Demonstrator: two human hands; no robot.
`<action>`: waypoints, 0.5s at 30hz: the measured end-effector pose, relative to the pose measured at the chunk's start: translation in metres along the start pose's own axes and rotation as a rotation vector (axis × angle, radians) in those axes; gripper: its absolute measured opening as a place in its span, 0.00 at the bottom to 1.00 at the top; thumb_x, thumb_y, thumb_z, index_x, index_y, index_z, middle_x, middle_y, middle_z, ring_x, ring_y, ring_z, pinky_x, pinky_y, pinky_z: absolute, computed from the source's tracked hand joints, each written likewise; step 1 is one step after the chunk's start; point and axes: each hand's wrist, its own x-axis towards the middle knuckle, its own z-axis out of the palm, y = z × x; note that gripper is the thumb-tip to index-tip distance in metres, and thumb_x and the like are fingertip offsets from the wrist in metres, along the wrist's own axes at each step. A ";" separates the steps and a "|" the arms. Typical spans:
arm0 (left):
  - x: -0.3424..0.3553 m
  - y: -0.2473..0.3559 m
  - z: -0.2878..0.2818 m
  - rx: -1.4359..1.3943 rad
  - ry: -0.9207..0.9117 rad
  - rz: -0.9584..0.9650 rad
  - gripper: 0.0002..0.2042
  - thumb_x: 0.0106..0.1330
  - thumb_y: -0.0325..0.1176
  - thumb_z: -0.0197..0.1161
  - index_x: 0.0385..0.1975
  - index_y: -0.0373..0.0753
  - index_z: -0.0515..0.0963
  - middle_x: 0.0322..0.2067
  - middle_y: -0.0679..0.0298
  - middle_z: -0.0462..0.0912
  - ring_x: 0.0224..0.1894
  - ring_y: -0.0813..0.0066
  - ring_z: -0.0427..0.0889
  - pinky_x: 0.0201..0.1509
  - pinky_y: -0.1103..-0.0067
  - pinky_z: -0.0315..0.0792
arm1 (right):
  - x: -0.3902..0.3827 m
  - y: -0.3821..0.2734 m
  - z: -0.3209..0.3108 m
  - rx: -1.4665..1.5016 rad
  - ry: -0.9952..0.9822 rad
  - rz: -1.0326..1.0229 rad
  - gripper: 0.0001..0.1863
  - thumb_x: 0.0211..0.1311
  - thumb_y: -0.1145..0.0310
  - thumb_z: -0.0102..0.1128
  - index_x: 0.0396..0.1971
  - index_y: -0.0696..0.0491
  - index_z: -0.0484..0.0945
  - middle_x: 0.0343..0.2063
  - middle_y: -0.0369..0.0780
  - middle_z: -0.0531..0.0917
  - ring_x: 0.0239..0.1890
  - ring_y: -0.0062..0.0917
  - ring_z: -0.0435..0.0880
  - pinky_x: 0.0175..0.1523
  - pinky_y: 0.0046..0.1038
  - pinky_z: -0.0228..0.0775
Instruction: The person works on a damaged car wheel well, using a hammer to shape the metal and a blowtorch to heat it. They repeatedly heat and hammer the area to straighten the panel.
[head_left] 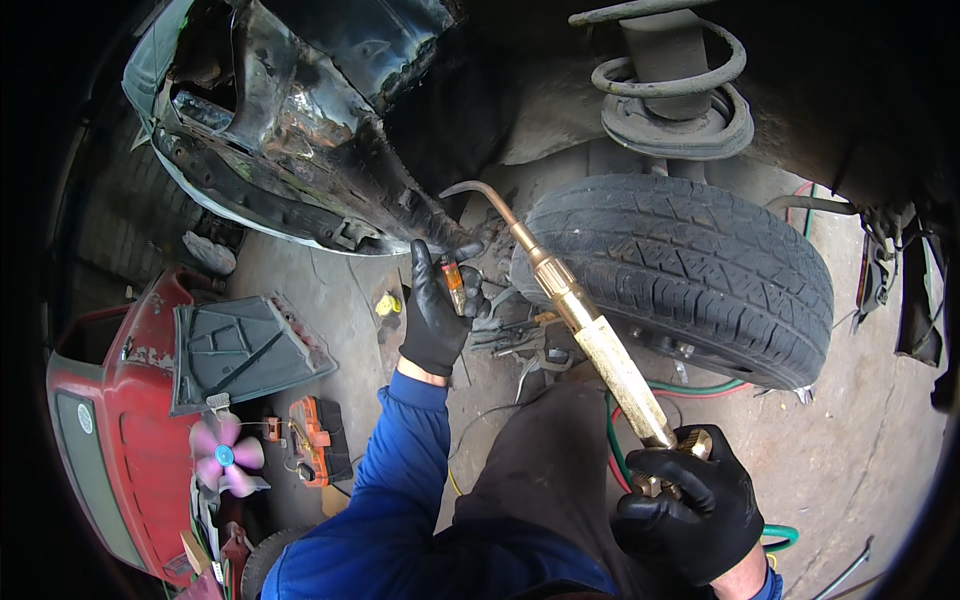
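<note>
Well, the brass torch (622, 380) is in hand, and so is what looks like an orange lighter (453, 285), yet I see no flame at either, so I'd judge this a stage before any heating. The car body (300, 125) is already scorched and rusty, its edge ragged; how much is left to do there, I can't tell. The right grip (695, 505), black-gloved, is closed firmly round the torch's valve end; the left grip (435, 315) is curled snugly about the lighter. The torch slants in front of the tyre (690, 270), its long axis running from lower right to upper left. Its thin copper tip bends over to point left, near the ragged edge; whether they touch, I can't say. The lighter stands nearly upright, top leaning slightly left.
</note>
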 end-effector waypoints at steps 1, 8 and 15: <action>0.002 0.004 -0.002 -0.002 -0.018 -0.006 0.41 0.82 0.71 0.44 0.64 0.32 0.78 0.26 0.67 0.81 0.23 0.74 0.76 0.33 0.74 0.74 | 0.001 -0.001 0.000 0.014 -0.006 0.038 0.19 0.49 0.68 0.81 0.44 0.54 0.91 0.32 0.43 0.86 0.34 0.39 0.83 0.39 0.39 0.76; 0.019 0.024 0.012 -0.040 -0.322 0.174 0.26 0.86 0.53 0.50 0.62 0.32 0.78 0.41 0.63 0.84 0.36 0.71 0.83 0.46 0.68 0.78 | 0.003 -0.003 0.001 0.143 -0.076 0.228 0.21 0.61 0.60 0.79 0.52 0.52 0.90 0.40 0.44 0.89 0.41 0.42 0.86 0.48 0.41 0.79; 0.034 0.027 0.043 -0.149 -0.205 0.170 0.20 0.87 0.51 0.55 0.55 0.38 0.81 0.38 0.62 0.83 0.40 0.67 0.83 0.50 0.67 0.81 | -0.001 -0.002 0.008 0.149 -0.075 0.205 0.28 0.61 0.51 0.77 0.54 0.55 0.90 0.35 0.44 0.84 0.37 0.39 0.83 0.44 0.39 0.76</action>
